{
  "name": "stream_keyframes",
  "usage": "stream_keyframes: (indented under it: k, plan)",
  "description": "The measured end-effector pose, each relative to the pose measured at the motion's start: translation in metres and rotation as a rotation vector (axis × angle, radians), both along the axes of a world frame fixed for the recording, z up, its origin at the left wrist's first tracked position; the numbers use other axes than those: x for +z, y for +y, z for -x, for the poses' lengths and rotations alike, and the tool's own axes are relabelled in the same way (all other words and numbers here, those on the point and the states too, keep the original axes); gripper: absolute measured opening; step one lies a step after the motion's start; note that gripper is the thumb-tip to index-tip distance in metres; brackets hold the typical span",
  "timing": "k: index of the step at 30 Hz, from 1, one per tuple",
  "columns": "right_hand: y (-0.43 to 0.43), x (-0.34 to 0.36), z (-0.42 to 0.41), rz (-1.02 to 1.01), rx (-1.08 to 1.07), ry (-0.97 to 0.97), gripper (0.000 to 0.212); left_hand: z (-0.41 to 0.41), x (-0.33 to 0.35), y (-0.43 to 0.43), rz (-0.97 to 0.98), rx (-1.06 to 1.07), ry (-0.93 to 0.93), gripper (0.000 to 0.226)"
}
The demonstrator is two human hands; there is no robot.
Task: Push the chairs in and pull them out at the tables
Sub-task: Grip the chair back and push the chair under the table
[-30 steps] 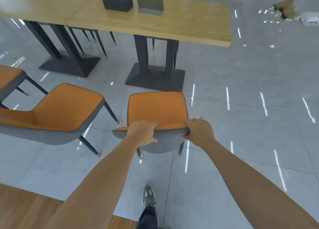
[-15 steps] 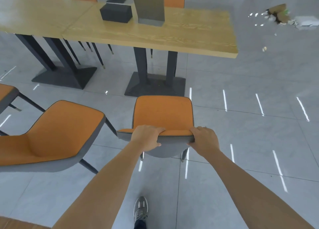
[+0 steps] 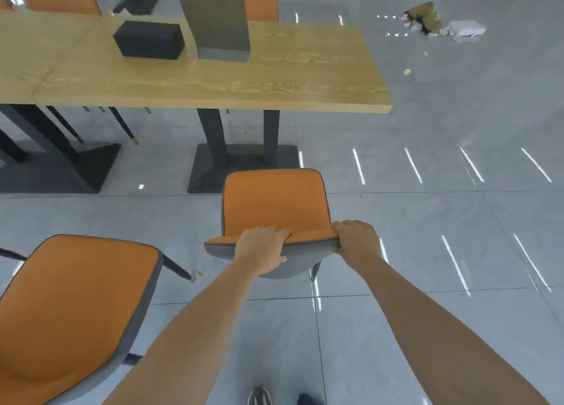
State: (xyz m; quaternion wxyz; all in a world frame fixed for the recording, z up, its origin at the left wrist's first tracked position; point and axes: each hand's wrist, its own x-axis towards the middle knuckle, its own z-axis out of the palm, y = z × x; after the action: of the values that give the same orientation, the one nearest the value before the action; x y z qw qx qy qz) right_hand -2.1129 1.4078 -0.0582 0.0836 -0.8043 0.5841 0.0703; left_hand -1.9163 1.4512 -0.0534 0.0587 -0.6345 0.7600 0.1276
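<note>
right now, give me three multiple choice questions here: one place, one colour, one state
1. Where is the black box?
A) on the table
B) on the floor
C) on a chair seat

2. What colour is the seat of the held chair?
A) blue
B) orange
C) green

3. How is its backrest held?
A) by both hands
B) by one hand only
C) by no hand

Answers:
1 A: it stands on the wooden top.
2 B: the pad is orange.
3 A: left hand and right hand both grip its top edge.
</note>
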Motion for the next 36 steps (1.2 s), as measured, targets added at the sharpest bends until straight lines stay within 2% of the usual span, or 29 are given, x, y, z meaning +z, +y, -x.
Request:
stream_keyframes:
  k: [21,29,36]
  plan:
    - [-0.135,0.005,-0.053,0.005,0.022,-0.018,0.02,-0.05,-0.002,-0.141,0.034,0.07,-0.016,0.059]
    - [-0.144,0.006,-0.053,0.002,0.087,-0.033,0.019,-0.056,0.0,-0.147,0.023,0.06,-0.025,0.059]
    - [-0.137,0.01,-0.055,-0.037,0.054,-0.016,0.024,-0.052,0.005,-0.141,-0.002,0.079,-0.036,0.067]
